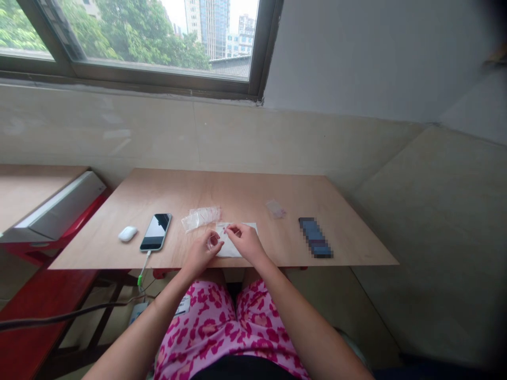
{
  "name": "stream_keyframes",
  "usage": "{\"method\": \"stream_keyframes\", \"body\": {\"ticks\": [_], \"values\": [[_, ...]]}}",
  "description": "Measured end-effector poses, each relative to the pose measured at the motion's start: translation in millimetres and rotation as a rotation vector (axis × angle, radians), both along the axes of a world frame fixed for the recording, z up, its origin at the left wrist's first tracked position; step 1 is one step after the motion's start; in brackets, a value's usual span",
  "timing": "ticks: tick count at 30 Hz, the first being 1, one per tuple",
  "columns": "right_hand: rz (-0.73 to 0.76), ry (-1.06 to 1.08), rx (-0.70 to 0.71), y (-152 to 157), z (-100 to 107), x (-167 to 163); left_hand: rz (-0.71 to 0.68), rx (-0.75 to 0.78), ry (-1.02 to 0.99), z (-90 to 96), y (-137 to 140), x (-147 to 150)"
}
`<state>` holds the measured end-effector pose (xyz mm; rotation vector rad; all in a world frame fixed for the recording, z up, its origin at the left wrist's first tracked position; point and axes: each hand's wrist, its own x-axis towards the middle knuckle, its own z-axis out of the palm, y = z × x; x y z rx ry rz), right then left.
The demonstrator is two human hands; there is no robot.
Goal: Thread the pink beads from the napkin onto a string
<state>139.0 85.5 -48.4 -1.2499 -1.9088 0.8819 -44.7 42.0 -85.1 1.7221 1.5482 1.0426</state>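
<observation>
Over a white sheet at the table's front edge, my two hands work close together. My left hand has its fingers curled in a pinch, with a thin, clear loop-like edge showing by the fingertips. Thumb and forefinger of my right hand are pressed together just above the sheet. A tiny reddish speck shows at their tips, too small to name. Behind the left hand lie several clear plastic bags. Another small clear bag, with something pinkish in it, lies beyond the right hand.
A phone with a charging cable lies left on the wooden table, beside a white earbud case. Another phone, blurred out, lies right. A red bench stands at the left, below a second table.
</observation>
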Motion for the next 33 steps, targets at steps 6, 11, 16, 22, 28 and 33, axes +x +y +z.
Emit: {"method": "stream_keyframes", "body": {"ticks": [6, 11, 16, 22, 28, 33], "values": [[-0.147, -0.359, -0.011, 4.7, -32.6, 29.4, 0.025, -0.004, 0.048, -2.3, -0.9, 1.1], [-0.178, -0.544, 0.033, -0.3, -44.3, 21.6, 0.017, 0.016, 0.090, -11.8, 0.3, 1.6], [-0.179, -0.537, 0.035, 1.9, -47.8, 21.7, 0.020, 0.020, 0.135, -15.7, 2.9, -3.9], [-0.204, -0.535, 0.008, 1.7, -46.7, 25.6, 0.028, 0.005, 0.153, -17.6, 4.8, -4.4], [-0.220, -0.553, -0.006, 4.0, -41.1, 20.9, 0.020, 0.011, 0.168, -14.5, 2.9, -3.4], [-0.215, -0.591, -0.008, 7.1, -36.8, 17.5, 0.027, 0.000, 0.172, -13.6, 2.9, -3.2]]}}
